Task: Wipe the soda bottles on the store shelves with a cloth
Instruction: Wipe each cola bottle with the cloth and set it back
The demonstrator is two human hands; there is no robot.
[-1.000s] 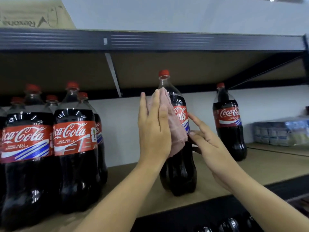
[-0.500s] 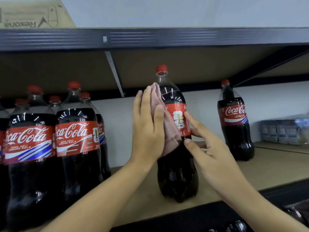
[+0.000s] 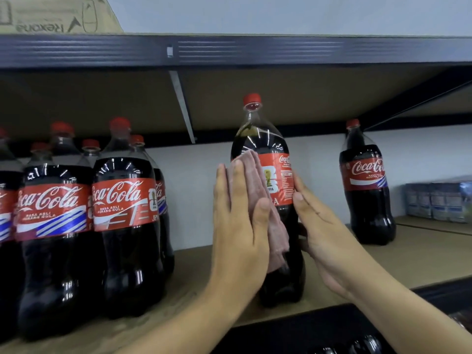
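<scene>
Two hands (image 3: 240,226) (image 3: 321,231) flanking bottle (image 3: 265,139); cloth (image 3: 258,190) between.

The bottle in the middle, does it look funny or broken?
Not broken. The middle bottle stands upright with its red cap on. Only its label faces sideways, unlike the bottles on the left, whose logos face front. No spills show.

The middle bottle (image 3: 268,200) holds near-black cola under a red cap, and its red label carries white script and a small gold trophy mark. The cloth (image 3: 258,190) against it is a dusty pink. To the left, the grouped bottles (image 3: 122,226) wear red labels with white lettering and blue-and-white stripes. The far right bottle (image 3: 367,190) matches them. The shelf board (image 3: 383,261) is tan, its front edge black. The wall behind is pale white.
</scene>
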